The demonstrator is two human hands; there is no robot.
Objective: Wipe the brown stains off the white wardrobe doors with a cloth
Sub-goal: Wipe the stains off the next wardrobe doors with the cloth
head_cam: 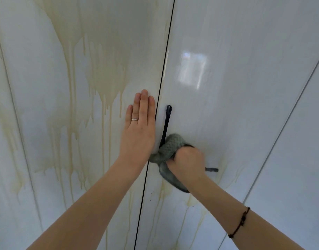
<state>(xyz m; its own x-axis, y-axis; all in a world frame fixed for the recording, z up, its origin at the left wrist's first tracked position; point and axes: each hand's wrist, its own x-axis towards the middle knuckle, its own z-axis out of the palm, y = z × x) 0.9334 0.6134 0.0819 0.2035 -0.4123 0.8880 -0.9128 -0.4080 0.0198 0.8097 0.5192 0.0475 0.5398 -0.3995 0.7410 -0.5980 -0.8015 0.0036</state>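
We press left hand [138, 130] flat, fingers together; right hand [188, 161] clenches cloth [170, 146]. Loose fold can catch handle [166, 124] above knuckles.

Hidden behind the grey-green cloth [170, 147]: lower end of the black handle [167, 121]. Curled out of sight into that cloth: fingers of the right hand [188, 161], itself smeared by motion blur. Pressed flat and unseen: palm of the left hand [138, 130]. Cut off at the frame edges: both forearms, both wardrobe doors [245, 105]. Too small to tell: beads on the bracelet [242, 220].
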